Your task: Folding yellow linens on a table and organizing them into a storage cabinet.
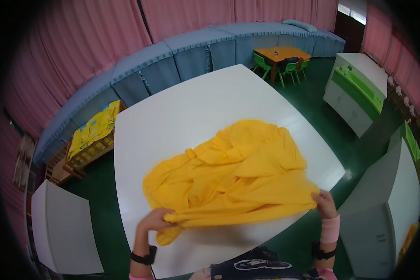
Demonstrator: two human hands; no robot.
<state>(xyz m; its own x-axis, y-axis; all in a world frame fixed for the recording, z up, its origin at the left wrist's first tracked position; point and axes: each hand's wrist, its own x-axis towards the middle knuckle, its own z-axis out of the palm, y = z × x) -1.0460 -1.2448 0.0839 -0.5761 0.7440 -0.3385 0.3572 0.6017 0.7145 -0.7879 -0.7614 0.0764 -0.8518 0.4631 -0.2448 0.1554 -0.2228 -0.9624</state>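
A large yellow cloth (238,172) lies crumpled over the white table (172,121), its near edge pulled straight and lifted between my hands. My left hand (156,219) grips the near left part of that edge, and a loose flap hangs below the fingers. At the right end, my right hand (325,204) pinches a corner of the cloth, out near the table's right side. Folds and wrinkles cover the middle, so I cannot tell the cloth's full shape.
Left of the table stands a wooden crib (91,140) with yellow bedding. White cabinets (67,228) flank both sides. A green-topped unit (357,91) is at the far right. An orange table (282,54) with green chairs stands behind, before a blue-covered bench (186,46) and pink curtains.
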